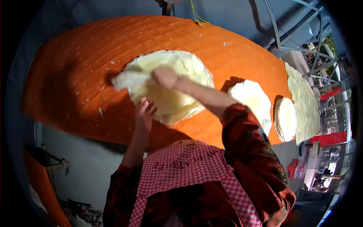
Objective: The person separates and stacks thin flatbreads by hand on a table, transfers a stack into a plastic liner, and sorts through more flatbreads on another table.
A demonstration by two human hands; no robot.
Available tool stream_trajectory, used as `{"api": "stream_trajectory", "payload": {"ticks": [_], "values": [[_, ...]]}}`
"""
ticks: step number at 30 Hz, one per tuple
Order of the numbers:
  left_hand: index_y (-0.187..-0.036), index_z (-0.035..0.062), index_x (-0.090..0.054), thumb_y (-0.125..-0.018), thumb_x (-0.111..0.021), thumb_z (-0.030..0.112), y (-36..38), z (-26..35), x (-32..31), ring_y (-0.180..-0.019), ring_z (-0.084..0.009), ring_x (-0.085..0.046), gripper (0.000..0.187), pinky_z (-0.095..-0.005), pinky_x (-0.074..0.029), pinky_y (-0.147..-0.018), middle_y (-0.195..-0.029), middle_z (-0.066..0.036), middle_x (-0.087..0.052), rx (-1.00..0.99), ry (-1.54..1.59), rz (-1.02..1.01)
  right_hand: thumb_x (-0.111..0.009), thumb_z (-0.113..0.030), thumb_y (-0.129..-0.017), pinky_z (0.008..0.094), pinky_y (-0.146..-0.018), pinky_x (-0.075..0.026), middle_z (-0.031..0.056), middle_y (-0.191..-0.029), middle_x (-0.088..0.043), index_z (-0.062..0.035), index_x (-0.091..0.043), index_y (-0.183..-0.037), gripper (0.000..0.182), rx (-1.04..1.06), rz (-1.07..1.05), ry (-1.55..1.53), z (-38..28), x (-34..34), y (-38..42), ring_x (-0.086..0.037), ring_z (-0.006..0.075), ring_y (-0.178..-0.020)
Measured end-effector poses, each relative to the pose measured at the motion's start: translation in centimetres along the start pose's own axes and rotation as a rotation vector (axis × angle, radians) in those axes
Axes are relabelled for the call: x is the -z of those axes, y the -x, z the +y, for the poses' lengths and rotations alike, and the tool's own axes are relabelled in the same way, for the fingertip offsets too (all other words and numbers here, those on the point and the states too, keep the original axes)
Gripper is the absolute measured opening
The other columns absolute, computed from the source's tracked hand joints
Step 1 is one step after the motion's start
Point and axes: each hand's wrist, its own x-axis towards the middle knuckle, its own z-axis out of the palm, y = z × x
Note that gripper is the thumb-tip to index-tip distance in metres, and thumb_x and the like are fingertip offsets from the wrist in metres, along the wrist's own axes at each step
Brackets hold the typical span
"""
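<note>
A large round stack of thin, pale yellow sheets [185, 62], with wavy edges, lies on the orange-covered table. Over the stack, my right hand [165, 77] is closed on a whitish, floppy piece [130, 80], smeared by motion, which reaches left past the stack's rim. I cannot tell whether this piece is a cloth or a loose sheet. My left hand [144, 109] is at the near left rim of the stack, palm turned up, its fingers apart and overlapping the edge.
A smaller white stack [251, 102] stands to the right, then a narrow round stack [285, 119] and a long pale sheet pile [302, 104] at the table's right end. Small white scraps dot the orange table cover [83, 45]. Metal framing [321, 34] rises at the far right.
</note>
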Motion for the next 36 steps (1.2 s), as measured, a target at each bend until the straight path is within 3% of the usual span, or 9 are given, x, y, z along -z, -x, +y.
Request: {"api": "stream_trajectory", "payload": {"ticks": [4,6,11,17,22,25,28,32,36], "values": [[-0.124,0.0102,-0.043,-0.093,-0.055,0.024,-0.1,1.0,1.0,-0.110,-0.0301,-0.052,0.036,-0.0499,-0.045,-0.093,-0.118,-0.012,-0.051,0.130,0.088,0.028,-0.070,-0.020,-0.076,0.0313,-0.057,-0.051,0.0068,-0.065,-0.065,0.0015,-0.070,-0.079,0.022,-0.123,0.235,-0.384,-0.7,14.7,-2.1,-0.062,0.0125,-0.063],[-0.128,0.0079,-0.040,-0.096,-0.049,0.029,0.2,1.6,0.9,-0.114,-0.0339,-0.050,0.040,-0.0535,-0.043,-0.096,-0.121,-0.016,-0.050,0.165,0.155,-0.027,-0.072,-0.016,-0.076,0.0314,-0.062,-0.055,0.0093,-0.080,-0.067,0.0039,-0.066,-0.095,0.028,-0.293,0.327,-0.794,-1.3,18.9,1.0,-0.065,0.0187,-0.065],[-0.146,0.0062,-0.023,-0.098,-0.033,0.041,1.9,4.1,-0.7,-0.136,-0.0374,-0.030,0.060,-0.0568,-0.029,-0.109,-0.148,-0.018,-0.029,-0.193,0.121,-0.419,-0.070,-0.011,-0.084,0.0331,-0.072,-0.052,0.0137,-0.098,-0.067,0.0097,-0.061,-0.108,0.033,-0.695,0.465,-1.232,2.5,11.6,6.3,-0.064,0.0207,-0.083],[-0.146,0.0077,-0.026,-0.096,-0.017,0.059,0.2,3.4,4.2,-0.133,-0.0295,-0.036,0.072,-0.0434,-0.029,-0.110,-0.148,-0.010,-0.035,0.227,0.354,-0.331,-0.056,-0.006,-0.087,0.0344,-0.082,-0.053,0.0176,-0.108,-0.061,0.0117,-0.052,-0.118,0.036,-1.001,0.390,-1.694,10.3,-8.3,14.1,-0.062,0.0270,-0.098],[-0.140,0.0056,-0.036,-0.096,-0.047,0.036,-3.3,-0.5,8.8,-0.127,-0.0273,-0.044,0.055,-0.0409,-0.037,-0.105,-0.137,-0.012,-0.048,0.220,0.051,-0.086,-0.051,-0.010,-0.090,0.0408,-0.094,-0.047,0.0148,-0.121,-0.056,0.0042,-0.047,-0.128,0.041,-0.968,0.327,-1.716,10.8,-8.8,15.3,-0.055,0.0278,-0.111],[-0.133,0.0037,-0.042,-0.089,-0.058,0.021,-6.5,-3.8,15.3,-0.123,-0.0294,-0.048,0.050,-0.0424,-0.040,-0.103,-0.132,-0.016,-0.052,-0.205,-0.531,-0.284,-0.051,-0.017,-0.090,0.0419,-0.094,-0.046,0.0132,-0.122,-0.055,0.0001,-0.048,-0.129,0.042,-1.000,0.321,-1.754,13.2,-9.3,14.6,-0.054,0.0270,-0.112],[-0.127,0.0022,-0.047,-0.077,-0.068,0.002,-5.8,-2.8,14.3,-0.120,-0.0324,-0.051,0.054,-0.0428,-0.043,-0.100,-0.126,-0.020,-0.054,-1.120,-1.264,-0.492,-0.056,-0.037,-0.089,0.0334,-0.077,-0.050,0.0085,-0.102,-0.065,-0.0021,-0.062,-0.117,0.045,-0.913,0.518,-1.575,12.0,-8.9,12.4,-0.061,0.0185,-0.088],[-0.123,0.0060,-0.048,-0.067,-0.076,0.000,-4.0,-1.6,11.9,-0.107,-0.0389,-0.058,0.062,-0.0473,-0.048,-0.092,-0.114,-0.022,-0.059,-1.081,-1.322,-0.462,-0.056,-0.032,-0.086,0.0404,-0.091,-0.045,0.0112,-0.105,-0.067,-0.0098,-0.064,-0.113,0.036,-0.695,0.394,-0.522,12.6,-10.8,9.9,-0.061,0.0275,-0.102],[-0.123,0.0019,-0.047,-0.073,-0.072,-0.002,-6.1,-1.9,16.5,-0.112,-0.0379,-0.054,0.056,-0.0454,-0.047,-0.094,-0.125,-0.020,-0.052,-0.935,-1.304,-0.542,-0.077,-0.016,-0.066,0.0351,-0.085,-0.051,0.0160,-0.104,-0.066,0.0055,-0.056,-0.119,0.061,-0.886,0.492,-1.092,10.0,-7.9,11.0,-0.063,0.0242,-0.095]]}}
